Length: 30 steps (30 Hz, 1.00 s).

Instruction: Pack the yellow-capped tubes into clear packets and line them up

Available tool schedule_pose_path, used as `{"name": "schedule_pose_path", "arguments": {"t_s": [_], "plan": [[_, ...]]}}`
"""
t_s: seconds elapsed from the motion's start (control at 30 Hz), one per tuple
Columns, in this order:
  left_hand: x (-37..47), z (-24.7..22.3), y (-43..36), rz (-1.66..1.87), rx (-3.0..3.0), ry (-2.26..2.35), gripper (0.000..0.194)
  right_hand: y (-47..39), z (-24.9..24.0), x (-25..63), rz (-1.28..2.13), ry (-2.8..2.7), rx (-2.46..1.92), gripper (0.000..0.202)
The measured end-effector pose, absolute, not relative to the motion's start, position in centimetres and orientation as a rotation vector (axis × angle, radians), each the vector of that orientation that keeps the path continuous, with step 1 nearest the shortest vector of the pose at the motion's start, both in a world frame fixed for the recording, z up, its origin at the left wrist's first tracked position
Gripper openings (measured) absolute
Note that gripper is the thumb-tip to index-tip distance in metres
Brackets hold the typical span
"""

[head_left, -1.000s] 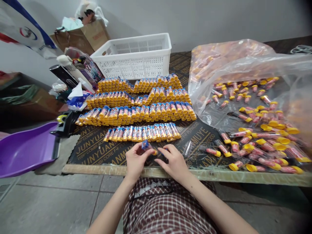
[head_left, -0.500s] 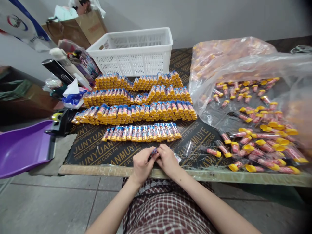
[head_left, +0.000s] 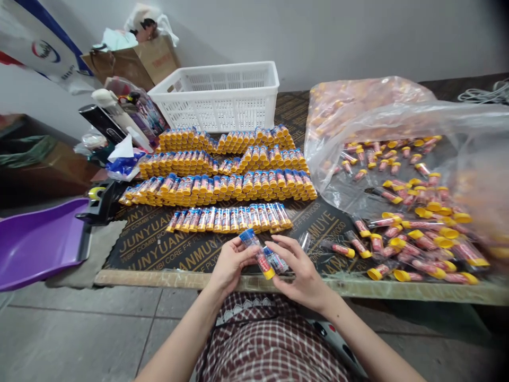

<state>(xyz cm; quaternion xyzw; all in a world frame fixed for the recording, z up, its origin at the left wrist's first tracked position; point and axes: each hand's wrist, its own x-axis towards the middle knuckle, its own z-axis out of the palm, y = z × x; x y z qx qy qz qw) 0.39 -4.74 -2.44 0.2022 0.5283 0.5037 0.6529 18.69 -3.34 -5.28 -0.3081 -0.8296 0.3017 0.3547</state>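
Half a second ago I saw both hands pressed together with the tube nearly hidden; now they have parted. The left hand [head_left: 228,266] pinches the clear plastic tube [head_left: 263,261], which is slanted just above the table's near edge, its blue-wrapped end toward 11 o'clock and its smooth yellow cap toward 5. The right hand [head_left: 307,271] has opened beside it at 3 o'clock, thumb and fingers wide apart and curved; I can't tell whether a fingertip touches the tube. A blue-and-white printed piece [head_left: 279,262] shows between them, partly covered.

From the tube, a single row of glossy wrapped tubes [head_left: 230,218] lies near at 11 o'clock, with stacked rows beyond. Farther that way I see a white basket [head_left: 218,109] of rigid slotted plastic. At 2 to 3 o'clock, loose yellow-capped tubes [head_left: 421,241] sprawl from a crinkled, see-through bag [head_left: 350,127] across dark, gold-lettered plywood [head_left: 159,246].
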Motion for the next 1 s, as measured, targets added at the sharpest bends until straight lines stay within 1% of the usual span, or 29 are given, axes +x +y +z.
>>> {"name": "schedule_pose_path", "arguments": {"t_s": [0.17, 0.4, 0.6, 0.8, 1.0], "plan": [[2.7, -2.3, -5.1, 1.013, 0.521, 1.143, 0.038, -3.1, -4.9, 19.6, 0.804, -2.020, -0.806, 0.079], [4.4, -2.1, -5.5, 0.891, 0.563, 1.107, 0.030, -3.3, -5.0, 20.8, 1.156, -1.928, -0.701, 0.090], [5.4, -1.9, -5.9, 0.875, 0.515, 1.093, 0.032, -4.0, -5.6, 21.0, 1.258, -1.782, -0.676, 0.088], [5.6, -2.0, -6.1, 0.871, 0.513, 1.111, 0.035, -4.2, -5.6, 20.7, 1.245, -1.721, -0.672, 0.086], [5.7, -2.0, -6.3, 0.874, 0.496, 1.094, 0.034, -4.4, -5.6, 20.5, 1.216, -1.724, -0.695, 0.085]]}}
